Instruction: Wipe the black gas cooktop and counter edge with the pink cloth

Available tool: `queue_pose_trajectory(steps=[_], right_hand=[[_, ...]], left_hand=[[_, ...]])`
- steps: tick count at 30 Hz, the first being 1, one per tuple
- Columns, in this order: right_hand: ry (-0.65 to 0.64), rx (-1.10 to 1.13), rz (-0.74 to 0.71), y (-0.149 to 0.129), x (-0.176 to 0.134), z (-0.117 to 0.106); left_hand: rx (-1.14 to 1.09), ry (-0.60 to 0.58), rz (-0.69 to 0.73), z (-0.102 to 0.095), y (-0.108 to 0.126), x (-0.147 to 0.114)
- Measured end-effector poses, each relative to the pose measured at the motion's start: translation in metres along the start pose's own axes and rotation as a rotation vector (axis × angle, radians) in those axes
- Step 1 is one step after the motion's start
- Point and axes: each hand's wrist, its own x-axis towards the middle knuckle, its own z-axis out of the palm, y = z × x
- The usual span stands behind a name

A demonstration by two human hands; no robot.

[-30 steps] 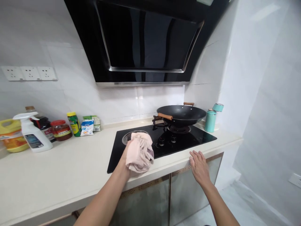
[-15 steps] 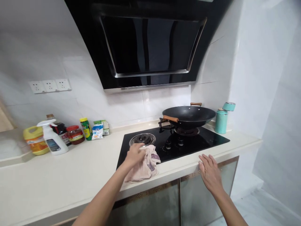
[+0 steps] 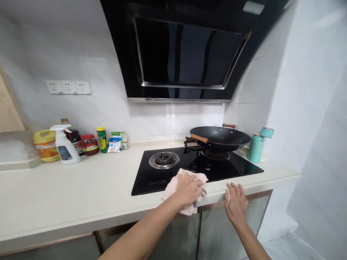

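My left hand point(image 3: 189, 188) presses a crumpled pink cloth point(image 3: 173, 185) onto the front edge of the black glass gas hob point(image 3: 151, 178), where hob meets the cream countertop point(image 3: 81, 191). Part of the cloth hangs over the counter edge. My right hand point(image 3: 236, 203) rests flat on the counter's front edge just right of the cloth, fingers together, holding nothing. A black wok point(image 3: 220, 138) with wooden handles sits on the right burner; the left burner point(image 3: 164, 160) is bare.
A black range hood point(image 3: 187, 50) hangs over the hob. A teal flask point(image 3: 256, 147) stands at the right of the hob. At the back left stand a spray bottle point(image 3: 65, 146), a yellow jug point(image 3: 46, 145), jars and packets. Glass cabinet doors point(image 3: 217, 231) lie below.
My left hand has slid the cloth from the left burner area rightward and toward me to the hob's front edge. My right hand stayed on the counter edge. The camera view shifted.
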Motion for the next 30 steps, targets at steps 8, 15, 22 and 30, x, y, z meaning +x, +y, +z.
queue_pose_trajectory(steps=[8,15,22,30], right_hand=[[0.051,0.023,-0.115,0.026,-0.003,0.011],[0.047,0.04,-0.165,0.034,-0.002,0.007],[0.0,0.046,-0.176,0.035,0.0,0.0],[0.017,0.04,-0.171,0.034,0.0,0.007]], left_hand=[[-0.184,-0.212,0.061,0.024,0.055,0.061],[-0.185,-0.176,-0.021,0.014,0.037,0.038],[-0.185,-0.197,-0.096,-0.008,-0.004,0.014],[-0.176,-0.161,-0.091,-0.024,-0.041,0.015]])
